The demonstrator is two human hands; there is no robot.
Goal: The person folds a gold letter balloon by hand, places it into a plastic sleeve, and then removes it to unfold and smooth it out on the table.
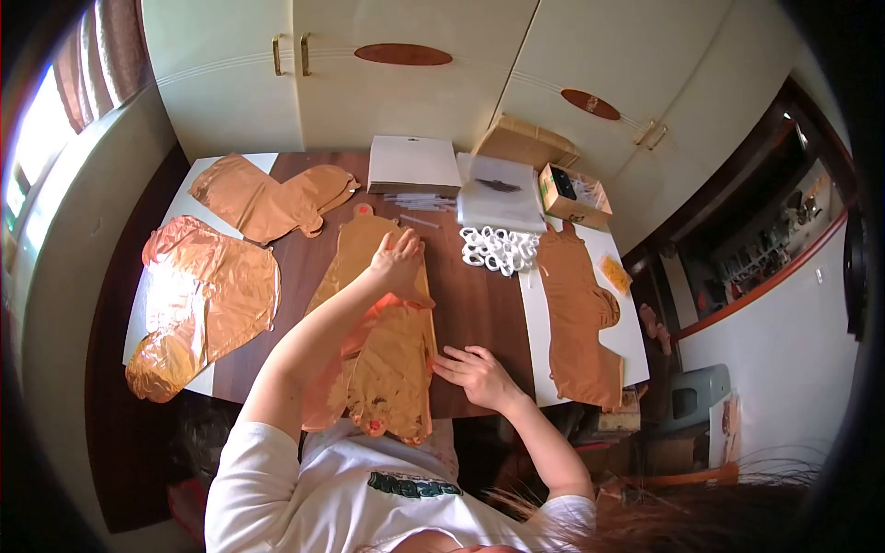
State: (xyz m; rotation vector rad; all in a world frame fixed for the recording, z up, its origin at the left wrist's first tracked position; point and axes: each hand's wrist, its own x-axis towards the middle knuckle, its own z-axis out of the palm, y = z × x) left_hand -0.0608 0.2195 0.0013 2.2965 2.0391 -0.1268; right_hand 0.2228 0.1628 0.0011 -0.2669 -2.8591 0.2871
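Observation:
A flat, uninflated gold foil balloon [392, 369] lies lengthwise on the brown table in front of me, its lower end hanging over the near edge. Reddish foil shows along its left side. My left hand [401, 267] rests on the upper part of the balloon, fingers apart and thumb stretched to the right. Beside the balloon's right edge is my right hand [475, 373], palm down with fingers extended, the fingertips touching or very near the foil.
More flat foil balloons lie at left [207, 300], back left [267, 198] and right [576, 313]. Along the back are a white card stack [415, 166], thin white sticks [419, 201], clear plastic bags [498, 198], white rings [500, 251], an open box [576, 195] and a yellow packet [615, 274].

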